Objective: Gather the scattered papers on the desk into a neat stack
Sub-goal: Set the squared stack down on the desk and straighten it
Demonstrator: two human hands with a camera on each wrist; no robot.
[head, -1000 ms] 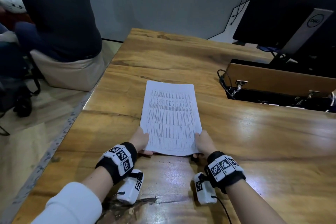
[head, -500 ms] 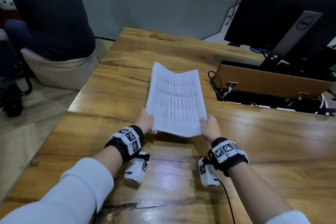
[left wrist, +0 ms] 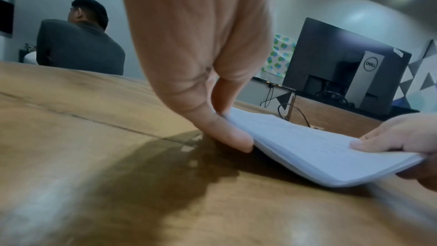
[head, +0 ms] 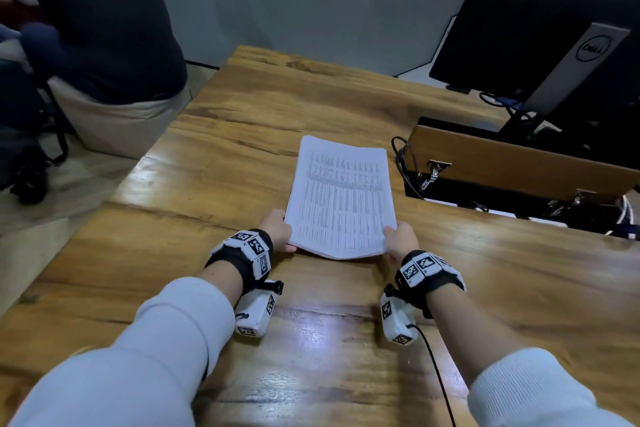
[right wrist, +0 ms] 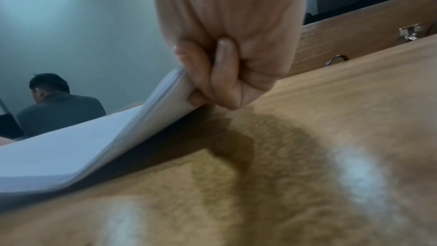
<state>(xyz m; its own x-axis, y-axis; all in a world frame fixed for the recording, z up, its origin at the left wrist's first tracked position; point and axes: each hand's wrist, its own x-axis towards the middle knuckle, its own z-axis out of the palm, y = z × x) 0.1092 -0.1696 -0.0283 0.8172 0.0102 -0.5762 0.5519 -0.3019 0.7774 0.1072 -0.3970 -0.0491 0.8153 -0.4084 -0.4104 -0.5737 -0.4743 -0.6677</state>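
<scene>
Wooden desk [head: 242,156] under paper stack [head: 341,198], near corners pinched in left hand [head: 277,229] and right hand [head: 401,241], undersides hidden.

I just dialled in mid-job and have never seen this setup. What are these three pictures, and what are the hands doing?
There is no machine here: a person works bare-handed with cameras strapped on. The wide picture comes from a head camera looking down; the other two come from wrist cameras looking along each hand. On the wooden desk lies one stack of printed papers, already gathered. The left hand pinches its near left corner, and the right hand grips the near right corner, so the near edge is raised off the wood. A Dell monitor stands at the far right. Another person sits beyond the desk.
</scene>
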